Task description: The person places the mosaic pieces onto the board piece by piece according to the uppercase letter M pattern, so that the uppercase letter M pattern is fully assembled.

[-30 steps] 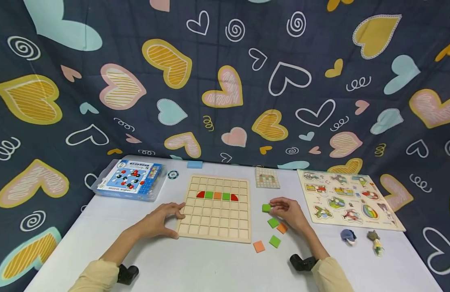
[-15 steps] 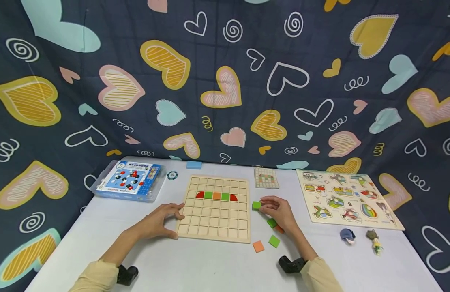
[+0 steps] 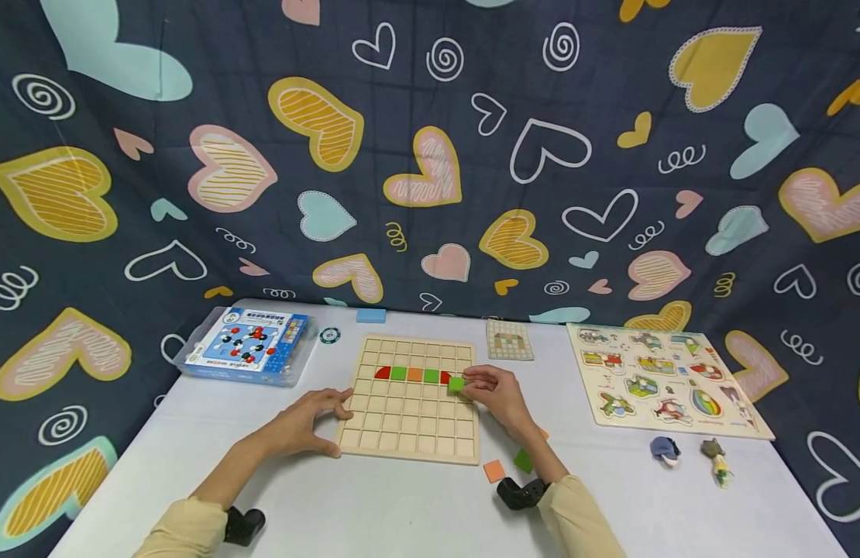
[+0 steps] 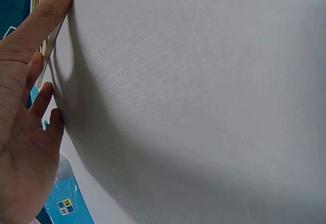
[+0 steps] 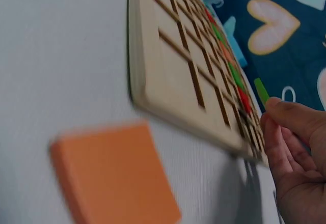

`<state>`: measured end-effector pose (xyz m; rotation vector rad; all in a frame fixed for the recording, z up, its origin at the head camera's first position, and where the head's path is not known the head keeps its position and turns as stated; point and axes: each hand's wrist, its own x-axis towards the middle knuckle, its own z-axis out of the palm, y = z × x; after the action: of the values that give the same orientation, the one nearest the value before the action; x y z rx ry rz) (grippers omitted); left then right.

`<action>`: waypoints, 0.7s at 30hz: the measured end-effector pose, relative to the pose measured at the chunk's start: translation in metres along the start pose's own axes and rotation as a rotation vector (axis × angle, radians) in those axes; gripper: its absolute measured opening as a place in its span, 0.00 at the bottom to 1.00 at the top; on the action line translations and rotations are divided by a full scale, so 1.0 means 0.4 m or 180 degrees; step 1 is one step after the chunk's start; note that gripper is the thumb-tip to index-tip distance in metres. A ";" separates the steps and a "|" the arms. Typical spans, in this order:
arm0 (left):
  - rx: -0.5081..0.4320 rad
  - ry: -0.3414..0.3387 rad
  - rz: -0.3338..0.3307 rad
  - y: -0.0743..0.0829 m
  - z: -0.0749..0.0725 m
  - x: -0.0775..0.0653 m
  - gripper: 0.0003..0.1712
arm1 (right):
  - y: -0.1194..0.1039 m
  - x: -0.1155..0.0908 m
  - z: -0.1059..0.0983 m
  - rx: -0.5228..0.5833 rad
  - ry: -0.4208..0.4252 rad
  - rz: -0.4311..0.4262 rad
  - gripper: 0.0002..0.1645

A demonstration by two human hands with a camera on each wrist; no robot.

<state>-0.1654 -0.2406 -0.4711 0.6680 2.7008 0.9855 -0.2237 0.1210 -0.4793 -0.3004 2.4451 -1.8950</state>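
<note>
near the centre of the head view, a person's right hand (image 3: 496, 395) pinches a small green square tile (image 3: 455, 384) between curled fingertips and holds it over the right side of a wooden grid board (image 3: 411, 422). a second ago this hand was out to the right of the board, lifting the tile from the loose pieces on the white table (image 3: 374, 504); it has since travelled left, so the tile now sits just beside the red piece that ends the coloured row (image 3: 414, 374) on the board. judging by that, the tile looks about to go into a cell at or below the row's right end.

the row reads red, green, orange, green, red from left to right. the left hand (image 3: 306, 422) has not moved: its fingers lie flat and relaxed, holding nothing, thumb and fingertips resting against the board's left edge as if steadying it. the left wrist view shows the same, fingers straight along the board's rim.

lower right of the board, an orange tile (image 3: 494, 470) and another green tile (image 3: 523, 461) lie loose on the table; the orange one fills the lower left of the right wrist view.

upper left of the table sits a blue box (image 3: 247, 346) with a molecule picture and printed writing too small to read. a small pattern card (image 3: 510, 340) lies above the board, and an animal peg puzzle (image 3: 663, 380) lies at right. no brand name is legible anywhere.
</note>
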 end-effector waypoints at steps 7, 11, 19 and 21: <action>-0.0016 -0.0013 -0.0002 0.006 -0.003 0.000 0.23 | -0.018 0.013 0.049 0.0126 -0.0165 -0.0059 0.20; -0.0013 -0.0016 -0.0008 0.006 -0.006 0.001 0.23 | -0.026 0.022 0.082 0.0174 -0.0200 -0.0113 0.19; -0.0016 -0.0001 -0.0026 0.006 -0.004 -0.003 0.23 | -0.017 0.030 0.150 0.0173 -0.0200 -0.0253 0.19; -0.0023 -0.0012 -0.0018 0.006 -0.003 -0.003 0.23 | -0.018 0.029 0.167 0.0118 -0.0174 -0.0274 0.18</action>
<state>-0.1640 -0.2403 -0.4686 0.6597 2.6932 0.9909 -0.2246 0.0534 -0.4885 -0.4567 2.3964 -1.9353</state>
